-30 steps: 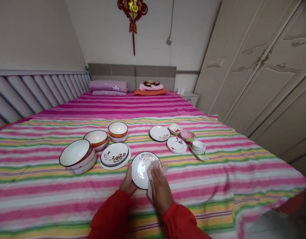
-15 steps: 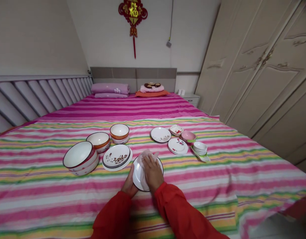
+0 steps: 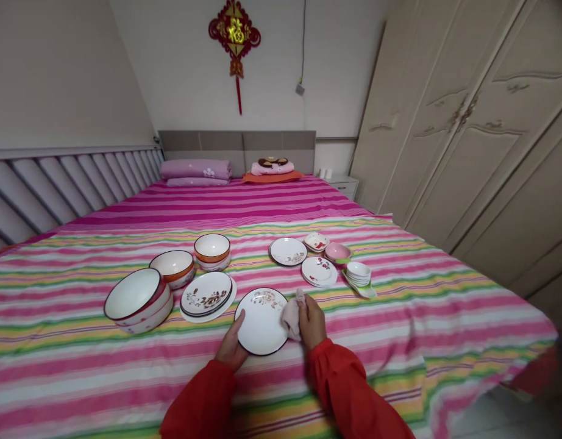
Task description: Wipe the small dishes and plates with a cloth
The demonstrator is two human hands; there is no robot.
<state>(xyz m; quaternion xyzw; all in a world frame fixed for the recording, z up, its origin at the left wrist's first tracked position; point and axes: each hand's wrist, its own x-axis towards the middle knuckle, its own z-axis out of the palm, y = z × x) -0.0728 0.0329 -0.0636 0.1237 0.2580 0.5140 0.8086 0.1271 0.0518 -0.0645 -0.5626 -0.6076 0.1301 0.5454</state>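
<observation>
A white plate [image 3: 261, 323] with a dark rim and a brown flower print is tilted toward me, its left edge gripped by my left hand [image 3: 233, 346]. The thumb lies over the rim and the other fingers are hidden beneath. At the plate's right edge my right hand [image 3: 312, 323] is closed on a pale pinkish cloth [image 3: 292, 317], which touches the rim. Left of the plate lies a stack of flowered plates [image 3: 206, 294]. Beyond it to the right are a stack of plates [image 3: 288, 251] and small plates with red flowers [image 3: 319, 271].
Large bowls [image 3: 139, 296], orange-banded bowls [image 3: 172, 266] and more stacked bowls [image 3: 212, 249] stand at left. At right sit a square dish [image 3: 316, 241], a pink bowl [image 3: 338, 252] and small white bowls [image 3: 358, 272] on a leaf-shaped dish. A striped sheet [image 3: 400, 317] covers the bed.
My right hand and the cloth have moved from the middle of the plate to its right edge, uncovering the flower print. The view has shifted slightly.
</observation>
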